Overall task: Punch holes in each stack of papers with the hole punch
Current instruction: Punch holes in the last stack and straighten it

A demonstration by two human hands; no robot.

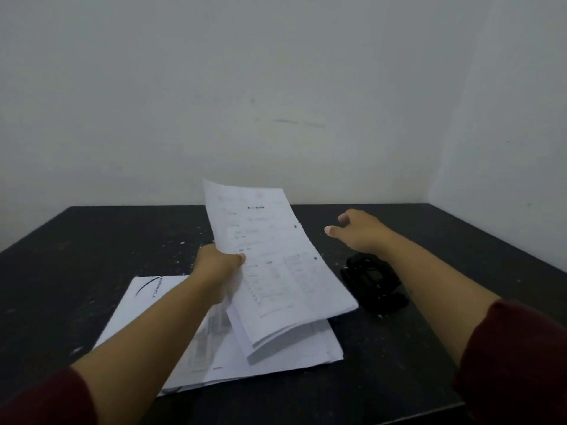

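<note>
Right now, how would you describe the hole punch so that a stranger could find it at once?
Look at the dark table by the pale wall. Right of the white papers, under the right forearm, sits the hole punch. It is the only black, bulky object there; everything else beside it is flat white paper.

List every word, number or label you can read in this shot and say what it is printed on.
No text here can be read.
Held stack of papers in the left hand: printed form lines and a dark heading, too blurred to read.
Sheet lying on the table: one short line of print beside a curved black mark, too small and blurred to read.
Hole punch: no label visible.
</note>
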